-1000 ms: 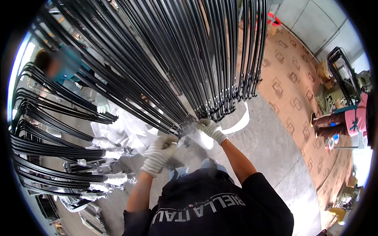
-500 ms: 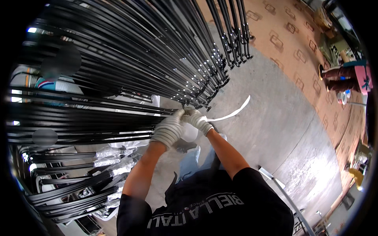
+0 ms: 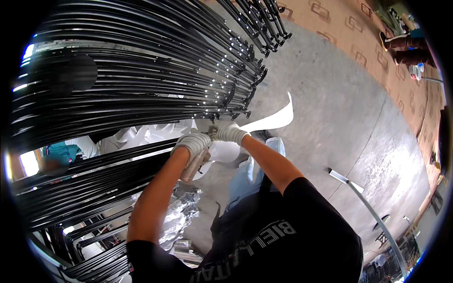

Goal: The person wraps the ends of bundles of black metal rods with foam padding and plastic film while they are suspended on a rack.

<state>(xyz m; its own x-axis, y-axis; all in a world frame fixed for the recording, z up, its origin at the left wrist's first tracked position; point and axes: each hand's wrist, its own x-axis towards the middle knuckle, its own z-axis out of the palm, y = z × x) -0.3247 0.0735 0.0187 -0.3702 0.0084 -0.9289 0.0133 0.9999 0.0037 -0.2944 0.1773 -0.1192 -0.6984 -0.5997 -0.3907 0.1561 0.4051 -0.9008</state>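
the left hand (image 3: pixel 192 143) and right hand (image 3: pixel 229 132) are close together near centre, fingers bent inward; i cannot tell what they grip. the white strip (image 3: pixel 277 117), running from the right wrist toward upper right, shows broader than before; the black tubes (image 3: pixel 141 102), upper left, now look more level.

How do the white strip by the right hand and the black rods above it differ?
The white strip is flat and pale; the black rods are slim, dark and glossy.
The strip curls out to the right in one piece; the many rods run leftward in rows.
The strip's tip is plain; the rods' ends bear fittings.
Both come near the right hand.
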